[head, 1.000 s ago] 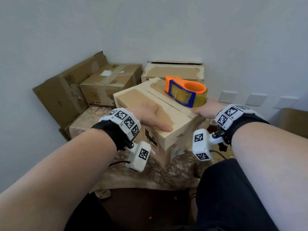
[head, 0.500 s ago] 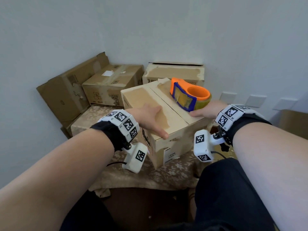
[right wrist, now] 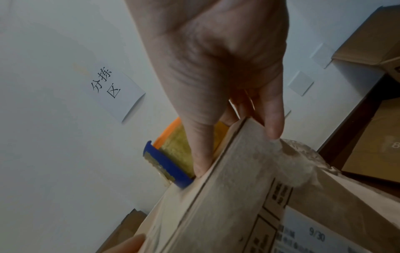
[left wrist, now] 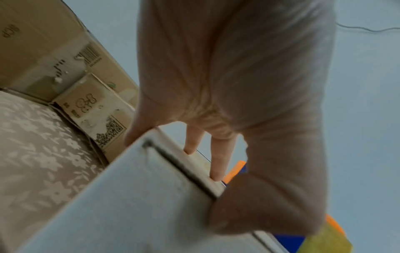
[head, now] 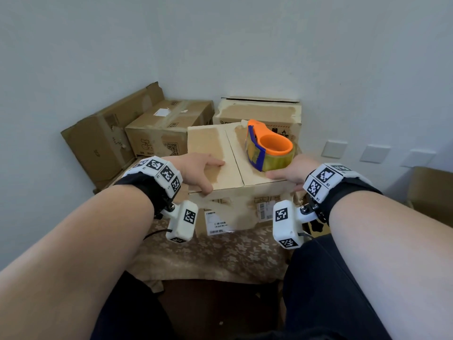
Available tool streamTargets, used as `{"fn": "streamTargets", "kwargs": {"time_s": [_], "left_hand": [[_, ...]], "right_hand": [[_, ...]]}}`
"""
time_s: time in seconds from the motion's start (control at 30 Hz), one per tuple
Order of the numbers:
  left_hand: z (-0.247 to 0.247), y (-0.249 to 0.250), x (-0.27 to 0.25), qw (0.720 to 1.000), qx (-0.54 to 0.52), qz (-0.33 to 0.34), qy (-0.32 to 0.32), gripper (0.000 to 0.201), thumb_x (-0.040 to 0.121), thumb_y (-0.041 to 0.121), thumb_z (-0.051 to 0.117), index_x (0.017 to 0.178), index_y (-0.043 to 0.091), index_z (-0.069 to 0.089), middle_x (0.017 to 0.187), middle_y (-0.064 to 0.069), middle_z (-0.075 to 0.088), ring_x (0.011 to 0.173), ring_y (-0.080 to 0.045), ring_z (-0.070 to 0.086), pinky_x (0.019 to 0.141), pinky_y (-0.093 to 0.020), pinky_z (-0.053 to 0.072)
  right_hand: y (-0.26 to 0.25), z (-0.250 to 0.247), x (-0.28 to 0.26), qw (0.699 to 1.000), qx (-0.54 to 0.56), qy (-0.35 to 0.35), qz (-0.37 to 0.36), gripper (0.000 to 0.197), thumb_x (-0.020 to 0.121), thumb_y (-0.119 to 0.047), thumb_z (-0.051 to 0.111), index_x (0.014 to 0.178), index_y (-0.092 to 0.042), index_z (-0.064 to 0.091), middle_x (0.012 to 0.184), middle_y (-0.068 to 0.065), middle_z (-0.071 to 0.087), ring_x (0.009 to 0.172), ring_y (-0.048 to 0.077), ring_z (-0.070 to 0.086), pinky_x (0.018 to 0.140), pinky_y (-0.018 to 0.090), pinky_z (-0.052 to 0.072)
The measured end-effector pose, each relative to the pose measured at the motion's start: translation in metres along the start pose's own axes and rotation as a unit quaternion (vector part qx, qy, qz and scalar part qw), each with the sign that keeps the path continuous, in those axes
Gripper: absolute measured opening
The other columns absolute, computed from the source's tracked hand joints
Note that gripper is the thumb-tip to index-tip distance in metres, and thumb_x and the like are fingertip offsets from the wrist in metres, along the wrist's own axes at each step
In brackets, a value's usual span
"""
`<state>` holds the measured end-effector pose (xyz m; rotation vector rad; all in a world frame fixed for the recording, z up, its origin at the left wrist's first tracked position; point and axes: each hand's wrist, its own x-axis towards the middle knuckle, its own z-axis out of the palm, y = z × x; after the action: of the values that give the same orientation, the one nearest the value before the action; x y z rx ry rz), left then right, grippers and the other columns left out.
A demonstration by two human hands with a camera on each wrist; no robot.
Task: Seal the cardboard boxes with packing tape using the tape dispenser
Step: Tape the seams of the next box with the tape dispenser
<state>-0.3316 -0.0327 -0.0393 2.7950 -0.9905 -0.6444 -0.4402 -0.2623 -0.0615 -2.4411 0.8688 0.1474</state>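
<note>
Orange-blue tape dispenser (head: 269, 153) sits on closed box (head: 210, 143).

Soft, even room light. Head view sharp, bowed at its edges. The 2 wrist views are dimmer; the box (left wrist: 129, 205) below the fingers (left wrist: 218, 164) is blurred.

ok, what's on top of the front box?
The tape dispenser sits on the right flap of the box; left hand and right hand rest on its near corners. Flaps are closed, so the inside is hidden.
</note>
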Motion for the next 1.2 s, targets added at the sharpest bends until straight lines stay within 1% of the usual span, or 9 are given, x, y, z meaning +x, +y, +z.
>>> {"fn": "streamTargets", "kwargs": {"time_s": [0.3, 0.37, 0.43, 0.5, 0.6, 0.73, 0.9, 1.07, 1.2], "left_hand": [[-0.002, -0.019, 0.005, 0.999, -0.046, -0.002, 0.023, 0.091, 0.065, 0.012, 0.073, 0.145, 0.037, 0.036, 0.158, 0.006, 0.014, 0.142, -0.022, 0.021, 0.105, -0.031, 0.028], [-0.003, -0.024, 0.005, 0.998, -0.042, -0.012, 0.034, 0.090, 0.066, 0.011, 0.072, 0.145, 0.035, 0.036, 0.158, 0.006, 0.016, 0.142, -0.022, 0.023, 0.107, -0.032, 0.028], [-0.003, -0.029, 0.004, 0.998, -0.042, -0.022, 0.048, 0.090, 0.067, 0.010, 0.071, 0.146, 0.034, 0.035, 0.158, 0.007, 0.019, 0.141, -0.022, 0.025, 0.108, -0.032, 0.028], [-0.002, -0.032, 0.003, 0.997, -0.046, -0.024, 0.056, 0.088, 0.068, 0.010, 0.070, 0.146, 0.033, 0.036, 0.157, 0.007, 0.020, 0.140, -0.022, 0.026, 0.108, -0.032, 0.028], [-0.002, -0.035, 0.003, 0.997, -0.055, -0.018, 0.056, 0.086, 0.069, 0.010, 0.070, 0.145, 0.033, 0.037, 0.157, 0.008, 0.021, 0.141, -0.021, 0.026, 0.110, -0.032, 0.027], [-0.003, -0.038, 0.004, 0.997, -0.058, -0.015, 0.039, 0.088, 0.069, 0.011, 0.069, 0.146, 0.034, 0.035, 0.157, 0.010, 0.019, 0.140, -0.020, 0.027, 0.111, -0.032, 0.028], [-0.002, -0.042, 0.000, 0.997, -0.076, -0.002, 0.026, 0.085, 0.072, 0.012, 0.067, 0.146, 0.036, 0.033, 0.158, 0.011, 0.017, 0.140, -0.019, 0.028, 0.107, -0.028, 0.027], [-0.002, -0.050, -0.006, 0.995, -0.082, -0.007, 0.051, 0.080, 0.075, 0.011, 0.067, 0.145, 0.034, 0.037, 0.155, 0.007, 0.026, 0.136, -0.020, 0.033, 0.104, -0.026, 0.028], [-0.010, -0.055, -0.012, 0.979, -0.185, -0.017, 0.081, 0.061, 0.081, 0.016, 0.068, 0.138, 0.026, 0.050, 0.143, 0.001, 0.046, 0.129, -0.019, 0.043, 0.109, -0.029, 0.031]], "right_hand": [[-0.014, 0.006, -0.001, 1.000, 0.010, -0.015, -0.003, 0.062, 0.064, -0.067, 0.074, 0.088, -0.013, 0.058, 0.086, 0.007, 0.069, 0.084, 0.026, 0.069, 0.085, 0.042, 0.056], [-0.019, 0.012, -0.002, 1.000, 0.009, 0.004, 0.002, 0.081, 0.063, -0.066, 0.076, 0.114, -0.007, 0.053, 0.105, 0.011, 0.065, 0.097, 0.028, 0.066, 0.091, 0.043, 0.054], [-0.025, 0.017, -0.006, 0.997, 0.044, 0.058, -0.005, 0.129, 0.054, -0.063, 0.082, 0.150, -0.011, 0.015, 0.137, 0.016, 0.045, 0.123, 0.033, 0.049, 0.103, 0.047, 0.043], [-0.031, 0.018, -0.009, 0.989, 0.062, 0.129, -0.047, 0.142, 0.050, -0.063, 0.084, 0.153, -0.023, -0.005, 0.149, 0.017, 0.024, 0.136, 0.036, 0.030, 0.110, 0.049, 0.031], [-0.043, 0.018, -0.012, 0.975, 0.023, 0.185, -0.122, 0.117, 0.054, -0.066, 0.081, 0.148, -0.026, 0.025, 0.142, 0.011, 0.027, 0.132, 0.032, 0.030, 0.106, 0.044, 0.033], [-0.066, 0.019, -0.013, 0.956, -0.113, 0.202, -0.179, 0.055, 0.069, -0.062, 0.071, 0.111, -0.027, 0.062, 0.113, 0.003, 0.046, 0.113, 0.026, 0.039, 0.090, 0.035, 0.036], [-0.080, 0.026, -0.003, 0.958, -0.132, 0.186, -0.173, 0.031, 0.080, -0.041, 0.062, 0.095, -0.022, 0.042, 0.067, -0.004, 0.047, 0.079, 0.027, 0.052, 0.077, 0.032, 0.031], [-0.088, 0.024, -0.001, 0.952, -0.066, 0.229, -0.195, 0.018, 0.091, -0.034, 0.051, 0.092, -0.020, 0.040, 0.066, -0.006, 0.041, 0.077, 0.026, 0.049, 0.074, 0.032, 0.034], [-0.106, 0.017, -0.005, 0.951, 0.119, 0.190, -0.215, 0.014, 0.085, -0.028, 0.057, 0.074, -0.021, 0.052, 0.067, -0.001, 0.051, 0.078, 0.027, 0.054, 0.058, 0.029, 0.038]]}}
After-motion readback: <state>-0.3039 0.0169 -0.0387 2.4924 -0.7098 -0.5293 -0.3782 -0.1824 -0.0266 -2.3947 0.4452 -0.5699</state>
